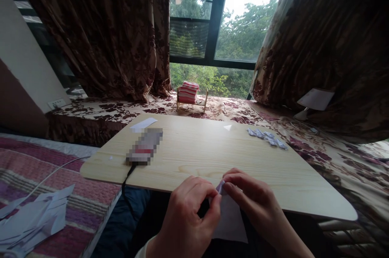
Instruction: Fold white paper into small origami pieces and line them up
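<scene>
Between my two hands, at the near edge of the table, is a strip of white paper [231, 221] whose top end is folded or rolled small. My left hand [194, 205] pinches that folded end from the left, thumb against forefinger. From the right, my right hand [252, 197] grips the same end with thumb and fingers. The rest of the strip hangs down below the tabletop. Several small folded paper pieces [267, 138] lie in a cluster at the table's right far side. A small white paper triangle [227, 127] rests near the far edge.
The pale wooden table [194, 148] carries a blurred-out device [145, 146] with a black cable, and a flat paper strip [144, 124]. Loose white paper strips [39, 221] lie on the striped bedspread [88, 193] at left. A small rack with folded striped cloth [189, 92] and a lamp [316, 99] stand beyond.
</scene>
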`<state>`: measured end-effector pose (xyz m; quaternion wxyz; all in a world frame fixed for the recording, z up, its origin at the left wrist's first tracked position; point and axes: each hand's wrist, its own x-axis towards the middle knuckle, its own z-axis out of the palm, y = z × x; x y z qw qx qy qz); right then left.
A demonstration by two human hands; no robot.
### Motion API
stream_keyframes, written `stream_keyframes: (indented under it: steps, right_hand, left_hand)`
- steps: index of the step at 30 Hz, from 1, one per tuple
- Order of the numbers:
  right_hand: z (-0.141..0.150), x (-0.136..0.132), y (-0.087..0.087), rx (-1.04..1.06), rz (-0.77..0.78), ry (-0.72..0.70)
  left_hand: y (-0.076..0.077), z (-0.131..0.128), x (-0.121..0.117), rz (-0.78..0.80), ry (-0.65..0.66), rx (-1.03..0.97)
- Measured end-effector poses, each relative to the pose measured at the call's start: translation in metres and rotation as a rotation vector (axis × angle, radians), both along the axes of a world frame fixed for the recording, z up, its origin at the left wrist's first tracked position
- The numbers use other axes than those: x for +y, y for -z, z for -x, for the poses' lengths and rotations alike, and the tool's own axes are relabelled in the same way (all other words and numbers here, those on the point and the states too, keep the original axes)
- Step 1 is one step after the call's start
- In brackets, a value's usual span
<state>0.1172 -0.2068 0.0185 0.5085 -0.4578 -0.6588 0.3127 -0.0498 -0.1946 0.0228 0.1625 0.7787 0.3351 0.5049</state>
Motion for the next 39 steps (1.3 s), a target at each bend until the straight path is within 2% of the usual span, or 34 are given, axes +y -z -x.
stream_keyframes:
  steps: [8,15,23,34,39]
  right_hand:
    - [-0.004,0.0,0.002,-0.033,-0.033,-0.016]
    - [0.0,-0.001,-0.005,-0.07,-0.023,0.008]
    - [0.0,-0.006,-0.011,-0.051,-0.006,0.006]
    - [-0.001,-0.005,-0.009,-0.039,0.003,-0.037]
    - [0.003,-0.009,-0.012,0.056,-0.02,-0.042]
  left_hand:
    - [-0.003,0.0,-0.002,0.032,-0.016,0.033]
    - [-0.004,0.0,-0.002,-0.059,-0.044,0.03]
    - [-0.008,-0.003,-0.004,-0.1,-0.014,0.016]
    - [-0.009,-0.002,-0.007,-0.069,-0.008,0.035]
    - [-0.015,0.0,-0.008,-0.035,0.01,-0.018]
